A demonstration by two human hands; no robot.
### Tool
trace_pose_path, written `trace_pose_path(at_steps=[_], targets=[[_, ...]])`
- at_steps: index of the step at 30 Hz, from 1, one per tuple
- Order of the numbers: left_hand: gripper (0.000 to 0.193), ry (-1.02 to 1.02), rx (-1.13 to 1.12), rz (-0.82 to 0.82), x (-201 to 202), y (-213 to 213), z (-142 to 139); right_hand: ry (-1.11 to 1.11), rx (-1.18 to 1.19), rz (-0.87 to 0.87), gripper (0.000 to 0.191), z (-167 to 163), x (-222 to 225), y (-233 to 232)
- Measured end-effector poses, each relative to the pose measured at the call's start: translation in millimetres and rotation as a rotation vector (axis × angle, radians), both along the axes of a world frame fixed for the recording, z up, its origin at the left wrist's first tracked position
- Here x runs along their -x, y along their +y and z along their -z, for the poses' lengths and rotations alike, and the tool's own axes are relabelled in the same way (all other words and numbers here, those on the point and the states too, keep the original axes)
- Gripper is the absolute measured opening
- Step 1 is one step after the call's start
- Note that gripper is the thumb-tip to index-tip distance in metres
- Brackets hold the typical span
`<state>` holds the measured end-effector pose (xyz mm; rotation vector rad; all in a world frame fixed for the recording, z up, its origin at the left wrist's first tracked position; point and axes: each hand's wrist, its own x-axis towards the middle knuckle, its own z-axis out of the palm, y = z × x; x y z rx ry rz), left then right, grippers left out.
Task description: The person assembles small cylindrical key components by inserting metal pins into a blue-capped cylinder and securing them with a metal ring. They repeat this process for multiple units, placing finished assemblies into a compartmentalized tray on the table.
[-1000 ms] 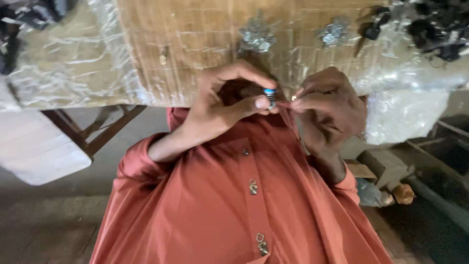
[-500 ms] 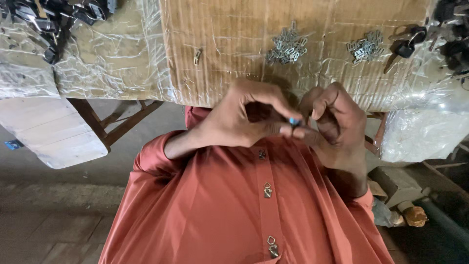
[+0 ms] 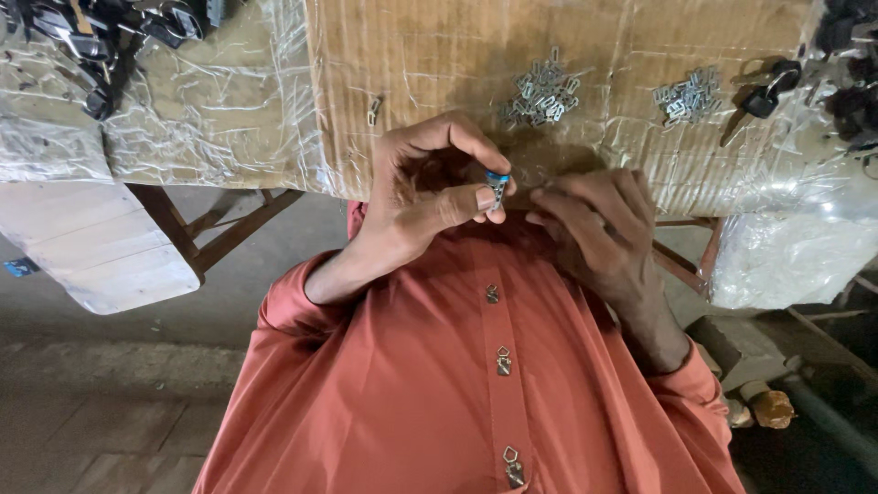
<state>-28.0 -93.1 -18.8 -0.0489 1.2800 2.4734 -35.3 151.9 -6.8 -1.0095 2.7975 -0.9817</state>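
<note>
Small metal clip with blue tip held at chest, work mid-way

The clip [image 3: 497,187] was pinched between thumb and forefinger of the left hand [image 3: 430,197]; the right hand [image 3: 594,233] was curled beside it, its grip hidden. Two heaps of loose metal pieces [image 3: 541,93] [image 3: 686,97] were left unhandled on the cardboard-topped table [image 3: 412,55]

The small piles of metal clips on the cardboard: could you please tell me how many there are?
2: one pile above the left hand, another pile further right, beside the dark keys. More may lie out of view.
</note>
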Motion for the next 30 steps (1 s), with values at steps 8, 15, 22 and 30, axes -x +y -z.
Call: trace_pose_path(at_steps=[8,15,22,30], targets=[[0.019,-0.080,-0.127,-0.018,-3.7,3.1,-3.3,0.160,-0.147,-0.045,0.049,-5.4,-1.3,3.3],[0.018,-0.007,-0.014,0.037,-1.9,8.2,-1.2,-0.201,0.262,0.028,0.020,23.1,-8.2,28.5],[0.025,0.211,0.076,0.048,-3.7,21.6,4.9,-0.402,0.824,0.117,0.014,9.1,3.2,21.4],[0.028,0.115,-0.041,-0.002,-6.2,27.7,11.6,0.094,0.344,0.110,0.011,-4.5,-0.3,-15.0]])
